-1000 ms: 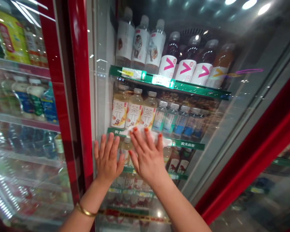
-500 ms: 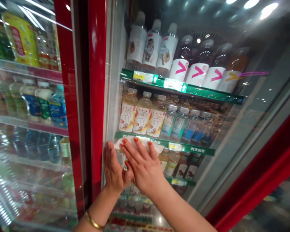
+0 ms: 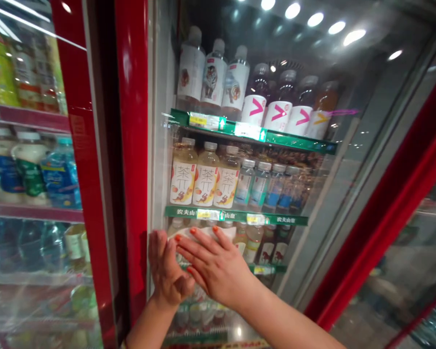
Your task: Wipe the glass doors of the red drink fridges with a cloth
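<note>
My right hand (image 3: 216,264) lies with its fingers stretched out over a thin white cloth (image 3: 229,234), pressing it against the glass door (image 3: 294,43) of a drinks cooler. Only the cloth's upper edge shows past the fingertips; my palm hides the rest. To its left, my left hand (image 3: 169,274) is raised with fingers extended and close together, its palm turned toward the right hand. Its outer edge is at the left side of the glass, by the red door frame (image 3: 132,145). Nothing shows in the left hand, and its thumb is near the right thumb.
Behind the glass, green-edged shelves (image 3: 290,218) hold rows of bottles, including tea bottles (image 3: 183,177) and bottles with pink arrow marks (image 3: 254,109). A second cooler with bottles (image 3: 60,169) stands left. A red frame bar (image 3: 378,194) slants along the right.
Both hands and the white cloth have slid down the glass, from across the middle shelf's label strip to below it. The view has shifted slightly to the right.
</note>
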Demonstrator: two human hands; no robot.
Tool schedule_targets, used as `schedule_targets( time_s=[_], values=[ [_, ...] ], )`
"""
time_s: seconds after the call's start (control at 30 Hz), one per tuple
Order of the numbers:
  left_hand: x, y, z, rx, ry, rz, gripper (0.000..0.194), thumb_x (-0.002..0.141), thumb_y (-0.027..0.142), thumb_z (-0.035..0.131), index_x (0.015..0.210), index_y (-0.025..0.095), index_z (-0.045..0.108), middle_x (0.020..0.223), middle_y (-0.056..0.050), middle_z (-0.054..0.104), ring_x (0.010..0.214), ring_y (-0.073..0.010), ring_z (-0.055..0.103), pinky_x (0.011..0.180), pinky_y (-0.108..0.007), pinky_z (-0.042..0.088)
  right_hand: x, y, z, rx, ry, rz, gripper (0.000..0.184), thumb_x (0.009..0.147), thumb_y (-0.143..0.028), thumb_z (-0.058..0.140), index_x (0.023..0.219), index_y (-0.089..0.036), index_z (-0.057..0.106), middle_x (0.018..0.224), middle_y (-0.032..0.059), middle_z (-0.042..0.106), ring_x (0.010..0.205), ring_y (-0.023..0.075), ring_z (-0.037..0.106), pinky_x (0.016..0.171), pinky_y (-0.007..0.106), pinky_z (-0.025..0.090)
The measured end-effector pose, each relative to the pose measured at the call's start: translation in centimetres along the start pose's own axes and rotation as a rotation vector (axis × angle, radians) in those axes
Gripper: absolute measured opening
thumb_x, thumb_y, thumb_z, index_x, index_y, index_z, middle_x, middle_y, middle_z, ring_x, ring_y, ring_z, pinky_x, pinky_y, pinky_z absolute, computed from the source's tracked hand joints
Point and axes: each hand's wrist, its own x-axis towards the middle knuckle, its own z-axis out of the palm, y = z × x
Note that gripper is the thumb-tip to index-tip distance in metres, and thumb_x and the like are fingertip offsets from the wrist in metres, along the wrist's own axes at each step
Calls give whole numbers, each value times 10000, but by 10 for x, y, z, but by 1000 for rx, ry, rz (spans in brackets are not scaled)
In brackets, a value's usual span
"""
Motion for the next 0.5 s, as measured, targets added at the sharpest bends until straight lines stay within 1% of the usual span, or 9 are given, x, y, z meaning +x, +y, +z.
schedule_targets(
  time_s=[0.07,0.13,0.2,0.23,0.27,0.3,0.37,0.43,0.5],
  values=[
    [6,3,-1,38,-60,20,718,1147,543,261,1775,198,227,1863,-58,185,1738,-255,172,1435,-477,146,-43,22,-6,-66,5,174,632,1151,-427,449,1755,-317,299,1817,-123,289,1747,158,-5,1437,469,-88],
    [12,6,-2,103,-141,44,680,1139,449,359,1765,200,268,1850,-51,220,1736,-266,177,1441,-502,102,-65,57,-18,-150,74,447,709,1158,-372,412,1790,-304,96,1857,-44,184,1747,227,-33,1429,593,-30],
    [16,9,-1,166,-182,54,695,1101,348,478,1756,206,295,1841,-40,233,1739,-265,163,1444,-507,67,-58,85,-28,-199,161,695,742,1164,-316,360,1784,-293,-46,1878,32,43,1741,309,-45,1390,724,53],
    [17,10,-1,189,-180,52,720,1076,310,533,1753,214,307,1839,-34,237,1740,-262,157,1445,-505,61,-47,90,-31,-203,194,770,746,1165,-301,343,1780,-288,-79,1878,52,-10,1738,340,-53,1371,762,87],
    [17,11,-1,208,-175,47,751,1048,279,585,1749,228,320,1835,-28,244,1740,-256,157,1445,-497,64,-35,87,-31,-196,225,808,749,1165,-296,332,1776,-270,-100,1877,64,-29,1737,347,-73,1370,762,103],
    [17,11,-1,220,-170,44,781,1023,256,628,1746,241,331,1831,-23,254,1739,-248,164,1445,-486,71,-25,77,-28,-174,242,791,759,1163,-299,341,1774,-252,-106,1877,60,-5,1736,330,-103,1386,727,104],
    [15,9,-1,237,-169,44,843,977,229,700,1742,258,345,1824,-25,279,1735,-237,180,1445,-462,83,-17,43,-12,-110,197,641,774,1153,-344,401,1785,-258,-37,1873,0,128,1745,278,-94,1429,613,78],
    [12,5,0,246,-181,50,888,946,223,742,1741,274,351,1823,-29,285,1735,-247,182,1446,-473,91,-35,8,8,-46,113,496,787,1130,-428,498,1790,-312,87,1838,-85,265,1753,220,-26,1449,479,31],
    [8,0,-1,237,-185,51,895,940,230,741,1740,315,350,1827,-20,281,1736,-284,181,1442,-549,110,-76,-7,22,-65,132,565,799,1116,-377,528,1791,-311,105,1835,-71,282,1754,214,-23,1447,475,18]
  ],
)
